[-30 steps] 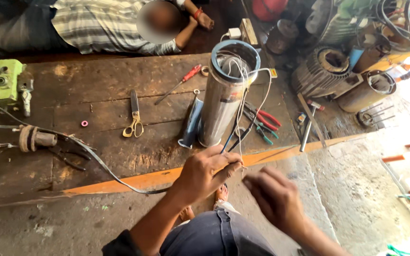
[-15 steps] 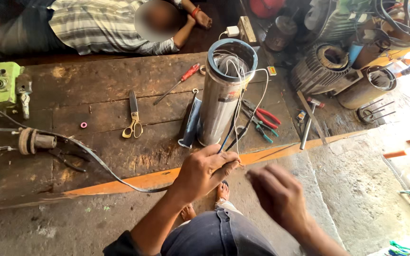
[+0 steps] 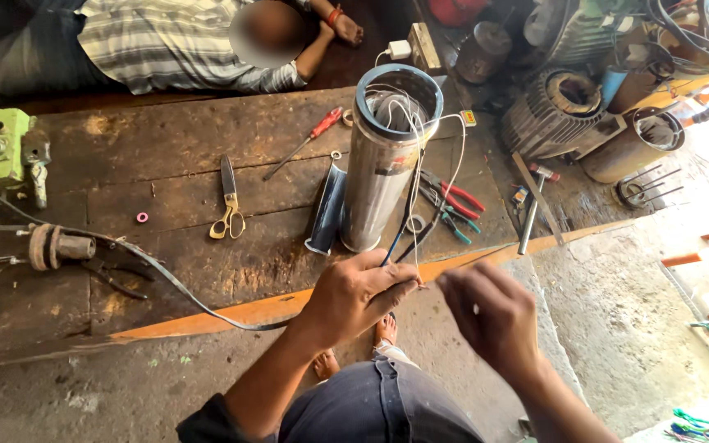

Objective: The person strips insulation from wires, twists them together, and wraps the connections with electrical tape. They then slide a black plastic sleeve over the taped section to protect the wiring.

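A tall steel motor cylinder (image 3: 383, 164) with a blue rim stands upright on the wooden workbench (image 3: 174, 262). Thin white and dark wires (image 3: 414, 176) run out of its open top and down toward me. My left hand (image 3: 359, 294) pinches the ends of these wires near the bench's front edge. My right hand (image 3: 490, 316) is just to the right of it, fingers curled around a thin wire end that runs to the left hand.
Scissors (image 3: 229, 201), a red-handled screwdriver (image 3: 305, 141), red and green pliers (image 3: 453, 201), a hammer (image 3: 532, 205) and a dark cable (image 3: 149, 267) lie on the bench. A person in a striped shirt (image 3: 174, 45) lies behind it. Motor housings (image 3: 568, 111) crowd the right.
My right hand has moved up and left, closing in on my left hand at the wire ends. The left hand and the cylinder have hardly shifted.
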